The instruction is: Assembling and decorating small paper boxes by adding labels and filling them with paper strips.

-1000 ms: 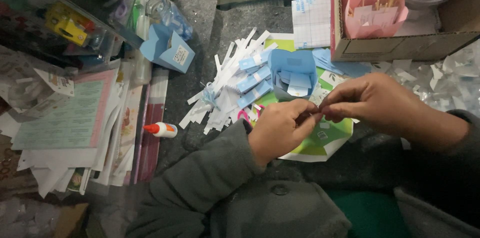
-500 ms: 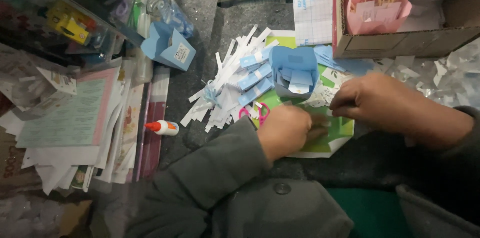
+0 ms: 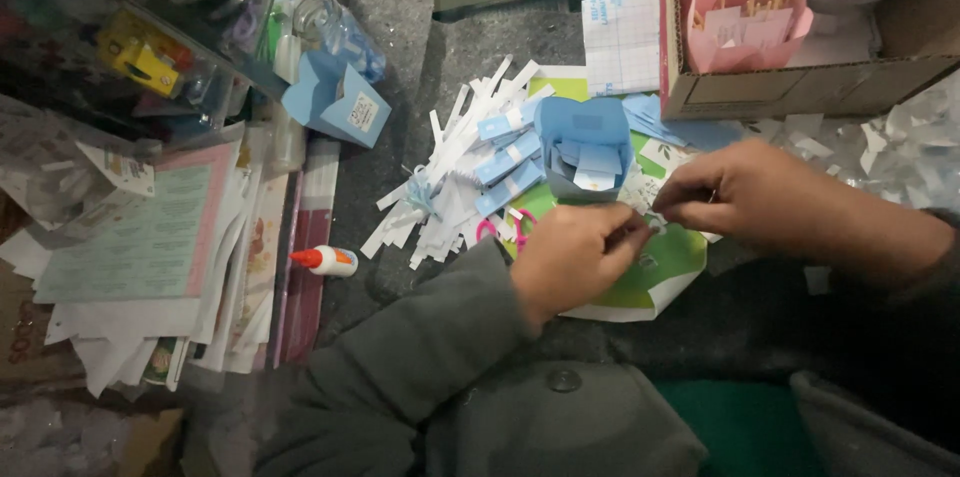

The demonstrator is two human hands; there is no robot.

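Head view, and both hands are up off the green sheet (image 3: 665,262) now, where half a second ago the left one lay pressed flat on it. Left hand (image 3: 575,257) is curled, fingertips pinched on a small white paper piece (image 3: 648,220); right hand (image 3: 745,197) meets it from the other side, thumb and forefinger nipped on the same scrap. The hands have drawn closer together than in the earlier frame, almost fingertip to fingertip, back to the pose of a second ago.

Just beyond the knuckles sits a little blue paper box (image 3: 585,147), open-topped, with pale cut slips inside. Left of it fans a heap of white and blue paper strips (image 3: 470,172) across the grey tabletop (image 3: 400,57), pink scissor handles (image 3: 505,229) peeking out at its near edge. A small glue bottle (image 3: 325,260) with an orange cap lies on its side further left. Up top, a second blue folded box (image 3: 335,102) carries a white square label on its face. Far right, a brown cardboard carton (image 3: 800,87) holds pink paper boxes (image 3: 745,12). A white gridded sheet (image 3: 620,42) lies beside it. Stacked printed papers (image 3: 140,247) fill the left edge.
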